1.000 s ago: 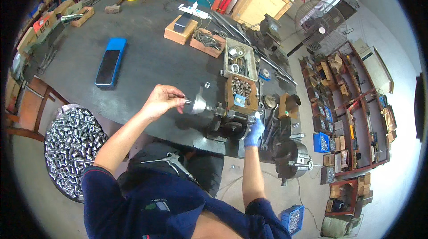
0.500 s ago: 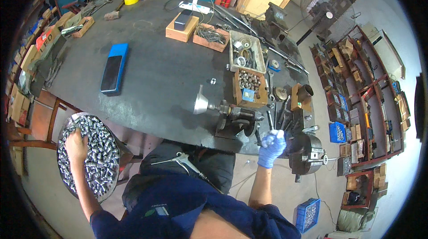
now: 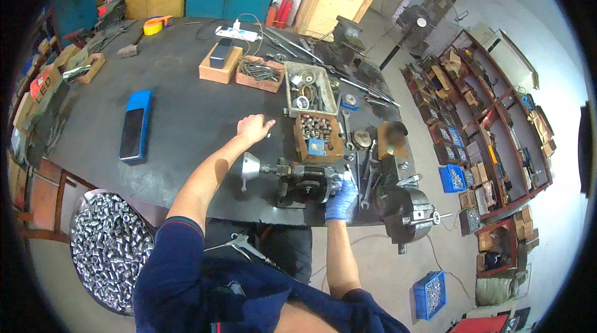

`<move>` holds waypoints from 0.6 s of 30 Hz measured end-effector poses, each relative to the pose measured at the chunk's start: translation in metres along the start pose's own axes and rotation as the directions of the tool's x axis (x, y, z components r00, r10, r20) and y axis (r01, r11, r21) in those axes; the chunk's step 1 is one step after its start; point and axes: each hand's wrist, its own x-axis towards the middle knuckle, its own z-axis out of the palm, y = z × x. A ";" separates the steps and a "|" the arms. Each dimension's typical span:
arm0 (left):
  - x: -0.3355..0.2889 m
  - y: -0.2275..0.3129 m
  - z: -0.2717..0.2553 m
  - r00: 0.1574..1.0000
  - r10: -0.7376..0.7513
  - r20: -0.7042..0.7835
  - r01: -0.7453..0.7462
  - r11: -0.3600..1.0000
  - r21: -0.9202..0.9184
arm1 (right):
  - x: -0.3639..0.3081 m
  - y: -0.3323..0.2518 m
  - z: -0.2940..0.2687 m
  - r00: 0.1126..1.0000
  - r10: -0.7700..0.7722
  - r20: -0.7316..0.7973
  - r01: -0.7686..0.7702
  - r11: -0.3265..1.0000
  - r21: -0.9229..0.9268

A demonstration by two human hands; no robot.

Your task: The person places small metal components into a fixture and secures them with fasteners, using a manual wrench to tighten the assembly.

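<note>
My bare left hand (image 3: 252, 128) is over the dark worktable, just beyond the flared metal funnel (image 3: 250, 169) of a small bench fixture (image 3: 306, 179). Its fingers are curled in and the thumb points right; a small shiny bit shows under it, but what it grips is hidden. My right hand (image 3: 341, 201), in a blue-and-white glove, is at the fixture's right end with fingers closed; I cannot make out what is in them. At the lower left, a round basin (image 3: 151, 233) is heaped with small shiny metal fittings (image 3: 112, 246).
Beyond the fixture stand a wooden box of metal parts (image 3: 319, 133) and a grey tray (image 3: 290, 93). Wrenches (image 3: 367, 182) and a heavy vise-like machine (image 3: 407, 213) are to the right. A blue handheld device (image 3: 135, 126) lies at left. An air blow gun (image 3: 241, 245) rests on my lap.
My left hand has left the basin of fittings and reached over the table. My right hand has moved left onto the fixture's end. The whole view has shifted.
</note>
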 end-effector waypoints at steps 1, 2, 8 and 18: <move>0.006 0.001 0.004 0.999 0.037 0.000 -0.037 0.999 0.033 | 0.011 0.008 -0.012 1.000 0.021 0.013 -0.021 1.000 0.022; 0.006 0.003 0.009 0.997 0.073 0.020 -0.074 0.995 0.070 | 0.006 0.005 -0.014 1.000 0.029 0.004 -0.029 1.000 0.003; -0.029 -0.007 0.007 0.921 0.388 0.031 -0.388 0.912 0.133 | -0.012 -0.010 -0.010 0.996 0.080 0.026 -0.080 0.997 0.004; -0.090 -0.040 -0.005 0.794 0.607 -0.014 -0.595 0.783 0.179 | -0.026 -0.014 -0.004 1.000 0.031 0.001 -0.031 1.000 0.006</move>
